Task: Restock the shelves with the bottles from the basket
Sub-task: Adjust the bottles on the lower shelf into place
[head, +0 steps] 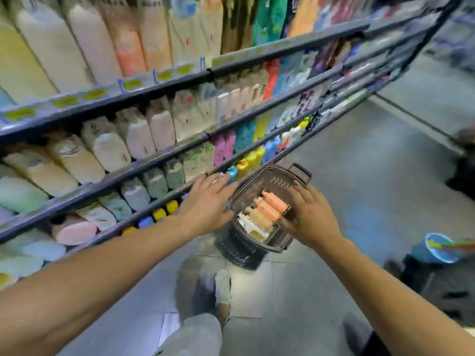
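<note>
A dark brown basket stands on the floor by the shelf unit, its handle folded back. Inside lie peach-coloured bottles and some white ones. My left hand hovers over the basket's left rim with straight, spread fingers and holds nothing. My right hand is at the right rim, its fingers curled over the edge next to the peach bottles. The shelves on the left carry rows of pale bottles. The whole view is motion-blurred.
Small yellow and blue bottles line the lowest shelf beside the basket. My shoe is on the tiled floor just in front of it. A blue bucket sits on dark crates at the right; open aisle floor lies beyond the basket.
</note>
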